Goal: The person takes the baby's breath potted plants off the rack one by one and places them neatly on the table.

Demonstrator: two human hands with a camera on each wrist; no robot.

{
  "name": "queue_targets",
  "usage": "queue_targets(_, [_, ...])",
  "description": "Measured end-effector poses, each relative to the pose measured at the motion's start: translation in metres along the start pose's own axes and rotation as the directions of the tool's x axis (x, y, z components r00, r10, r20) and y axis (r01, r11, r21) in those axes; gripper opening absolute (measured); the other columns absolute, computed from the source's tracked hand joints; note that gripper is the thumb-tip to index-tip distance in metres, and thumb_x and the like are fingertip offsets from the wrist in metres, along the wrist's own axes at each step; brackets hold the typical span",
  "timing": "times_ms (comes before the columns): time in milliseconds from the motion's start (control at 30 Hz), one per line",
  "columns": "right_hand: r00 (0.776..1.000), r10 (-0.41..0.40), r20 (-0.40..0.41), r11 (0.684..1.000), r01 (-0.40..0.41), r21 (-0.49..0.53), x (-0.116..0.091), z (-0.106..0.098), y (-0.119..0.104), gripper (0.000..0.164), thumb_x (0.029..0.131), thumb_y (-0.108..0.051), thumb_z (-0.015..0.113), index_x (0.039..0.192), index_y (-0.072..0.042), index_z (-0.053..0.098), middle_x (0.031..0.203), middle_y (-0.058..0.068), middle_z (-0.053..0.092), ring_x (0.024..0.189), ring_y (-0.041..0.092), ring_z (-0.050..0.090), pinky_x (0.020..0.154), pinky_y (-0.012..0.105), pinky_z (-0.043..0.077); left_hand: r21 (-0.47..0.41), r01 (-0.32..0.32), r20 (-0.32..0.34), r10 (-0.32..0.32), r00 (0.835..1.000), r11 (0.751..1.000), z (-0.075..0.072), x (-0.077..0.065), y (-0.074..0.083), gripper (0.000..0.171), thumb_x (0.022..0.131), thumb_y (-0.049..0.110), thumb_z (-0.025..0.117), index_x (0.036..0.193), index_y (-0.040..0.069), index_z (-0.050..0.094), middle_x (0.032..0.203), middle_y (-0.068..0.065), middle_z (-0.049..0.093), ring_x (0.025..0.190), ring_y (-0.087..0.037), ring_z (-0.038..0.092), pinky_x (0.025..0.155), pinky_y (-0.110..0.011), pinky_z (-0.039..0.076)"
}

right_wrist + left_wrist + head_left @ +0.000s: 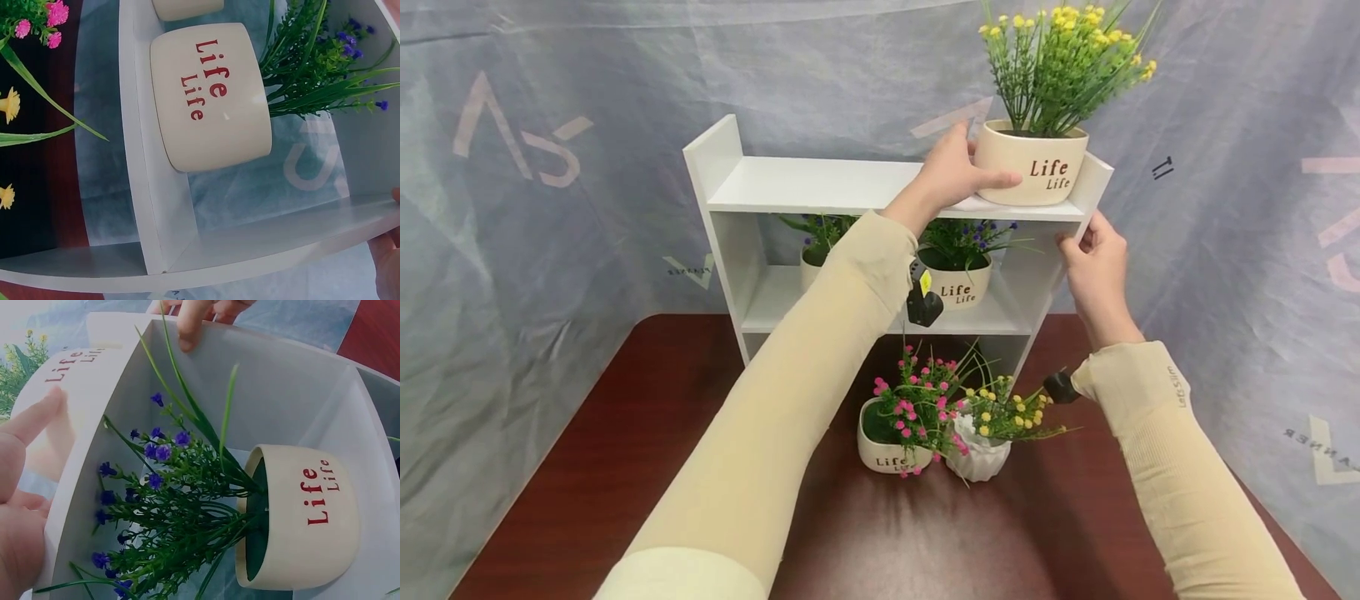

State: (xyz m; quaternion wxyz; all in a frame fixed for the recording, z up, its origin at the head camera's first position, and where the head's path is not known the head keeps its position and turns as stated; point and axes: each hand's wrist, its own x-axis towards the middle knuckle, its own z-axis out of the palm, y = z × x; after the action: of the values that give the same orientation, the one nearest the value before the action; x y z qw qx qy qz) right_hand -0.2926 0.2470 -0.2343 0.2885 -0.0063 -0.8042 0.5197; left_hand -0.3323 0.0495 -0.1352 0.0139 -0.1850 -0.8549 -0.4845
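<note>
On the white shelf's [820, 183] top board, at the right end, stands a cream oval pot [1030, 167] lettered "Life" with yellow flowers. My left hand [951, 171] holds its left side, thumb across the front and fingers partly hidden behind. In the left wrist view that thumb [37, 419] lies against the lettered face. My right hand [1097, 267] grips the shelf's right side panel [1052, 279], below its top corner; its fingers [190, 325] show over the panel's edge in the left wrist view. A purple-flowered pot [306, 519] stands on the middle board.
Beside the purple-flowered pot, another cream pot [811, 262] is mostly covered by my left sleeve. In front of the shelf, a pink-flowered pot [880, 450] and a white pot with yellow flowers [977, 458] stand on the dark red table [925, 550]. Grey cloth [587, 233] hangs behind.
</note>
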Motion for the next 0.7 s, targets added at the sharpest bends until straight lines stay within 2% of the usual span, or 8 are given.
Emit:
queue_targets(133, [1.0,0.006,-0.019,1.0,-0.007,-0.019,0.0,0.0,-0.001,0.039,0.095,-0.007,0.052,0.133,-0.012,0.057,0.131,0.013,0.063,0.111,0.007,0.062,0.095,0.027,0.051,0.035,-0.041,0.018,0.04,0.999,0.999,0.002,0.004,-0.001,0.104,0.08,0.04,0.078,0.157,0.012,0.013,0.144,-0.003,0.05,0.126,-0.011,0.052,0.102,-0.014,0.042])
queue_targets(333, [0.999,0.022,-0.05,1.0,-0.023,-0.011,-0.001,0.004,-0.003,0.039,0.094,-0.005,0.051,0.132,-0.012,0.058,0.128,0.012,0.064,0.106,0.003,0.061,0.093,0.026,0.05,-0.019,-0.105,0.035,0.106,0.994,0.994,0.007,0.007,-0.001,0.087,0.08,0.036,0.079,0.15,0.014,0.032,0.134,-0.002,0.055,0.112,-0.011,0.056,0.091,-0.014,0.044])
queue_targets(533, [0.996,0.032,-0.086,0.999,-0.033,-0.011,-0.003,0.006,-0.005,0.039,0.094,-0.004,0.051,0.132,-0.012,0.058,0.127,0.011,0.064,0.105,0.002,0.061,0.092,0.025,0.05,-0.002,-0.108,0.052,0.108,0.993,0.994,0.007,0.01,-0.003,0.088,0.079,0.039,0.079,0.15,0.016,0.033,0.133,-0.001,0.054,0.111,-0.011,0.055,0.09,-0.017,0.045])
queue_targets(700, [0.994,0.034,-0.106,0.999,-0.037,-0.021,-0.004,0.007,-0.005,0.04,0.094,-0.004,0.051,0.133,-0.012,0.057,0.126,0.01,0.064,0.105,0.002,0.06,0.091,0.025,0.05,0.0,-0.141,0.069,0.141,0.988,0.99,0.006,0.014,-0.007,0.083,0.076,0.04,0.081,0.144,0.016,0.041,0.128,-0.001,0.058,0.107,-0.011,0.057,0.086,-0.017,0.047])
